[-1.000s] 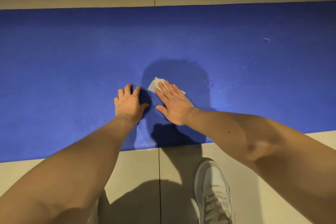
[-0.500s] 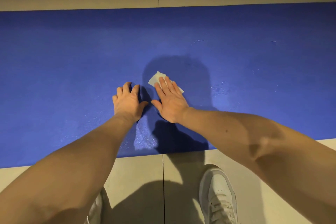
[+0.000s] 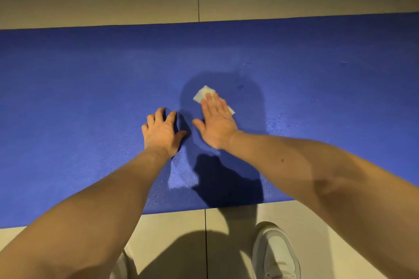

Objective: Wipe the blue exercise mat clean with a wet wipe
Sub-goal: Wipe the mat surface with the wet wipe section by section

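Note:
The blue exercise mat (image 3: pixel 79 97) lies flat across the tiled floor, filling the middle of the view. My right hand (image 3: pixel 216 123) presses flat on a white wet wipe (image 3: pixel 203 94), whose far corner pokes out beyond my fingertips. My left hand (image 3: pixel 162 131) rests on the mat just to the left, fingers bent with the tips on the surface, holding nothing. A damp, shinier patch (image 3: pixel 182 176) shows on the mat below my left wrist.
Beige floor tiles (image 3: pixel 172 233) border the mat near and far. My white shoe (image 3: pixel 275 253) stands on the tiles at the lower right. Small water droplets (image 3: pixel 280 122) and specks (image 3: pixel 248 64) dot the mat to the right.
My right hand has slid the wipe a little farther away across the mat. The view has tilted down slightly, and my left hand has stayed in place.

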A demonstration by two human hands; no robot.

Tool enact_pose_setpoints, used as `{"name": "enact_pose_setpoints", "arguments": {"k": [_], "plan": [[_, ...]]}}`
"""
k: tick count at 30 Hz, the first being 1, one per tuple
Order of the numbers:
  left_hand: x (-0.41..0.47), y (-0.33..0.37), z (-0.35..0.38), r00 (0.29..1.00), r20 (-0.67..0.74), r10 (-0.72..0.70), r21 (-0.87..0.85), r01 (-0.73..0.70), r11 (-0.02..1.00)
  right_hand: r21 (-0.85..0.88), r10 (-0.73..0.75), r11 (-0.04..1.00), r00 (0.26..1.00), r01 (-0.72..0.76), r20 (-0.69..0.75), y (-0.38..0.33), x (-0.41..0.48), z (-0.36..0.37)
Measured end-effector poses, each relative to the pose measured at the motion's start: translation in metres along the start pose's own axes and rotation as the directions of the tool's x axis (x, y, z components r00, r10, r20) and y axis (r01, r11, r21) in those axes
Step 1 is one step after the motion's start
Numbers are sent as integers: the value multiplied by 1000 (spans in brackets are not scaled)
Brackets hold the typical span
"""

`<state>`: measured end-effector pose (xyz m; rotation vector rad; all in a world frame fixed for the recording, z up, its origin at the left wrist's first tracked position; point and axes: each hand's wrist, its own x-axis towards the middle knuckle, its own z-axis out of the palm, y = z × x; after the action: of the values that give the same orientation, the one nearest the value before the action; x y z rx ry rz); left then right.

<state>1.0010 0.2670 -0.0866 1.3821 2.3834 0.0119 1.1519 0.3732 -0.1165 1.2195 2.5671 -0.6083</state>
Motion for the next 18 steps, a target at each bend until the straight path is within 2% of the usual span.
{"name": "enact_pose_setpoints", "arguments": {"k": [5, 7, 10, 13, 15, 18], "plan": [[8, 3, 0, 1000, -12, 1, 15, -1, 1000, -92, -167, 981, 986, 169, 24, 13, 6, -2], [11, 4, 0, 1000, -6, 2, 8, -2, 1000, -79, -105, 991, 994, 105, -2, 35, 19, -13], [15, 4, -1, 1000, -9, 6, 16, -6, 1000, -47, 74, 996, 997, -75, -29, 60, 36, -33], [19, 4, -4, 1000, -15, 3, 13, -3, 1000, -6, 195, 981, 980, -195, -43, 46, 42, -35], [23, 4, -6, 1000, -17, 1, 13, 0, 1000, 9, 153, 988, 987, -153, -41, 21, 39, -24], [30, 5, -7, 1000, -26, -5, 25, 6, 1000, -19, -50, 999, 999, 50, -9, -4, 30, -9]]}}
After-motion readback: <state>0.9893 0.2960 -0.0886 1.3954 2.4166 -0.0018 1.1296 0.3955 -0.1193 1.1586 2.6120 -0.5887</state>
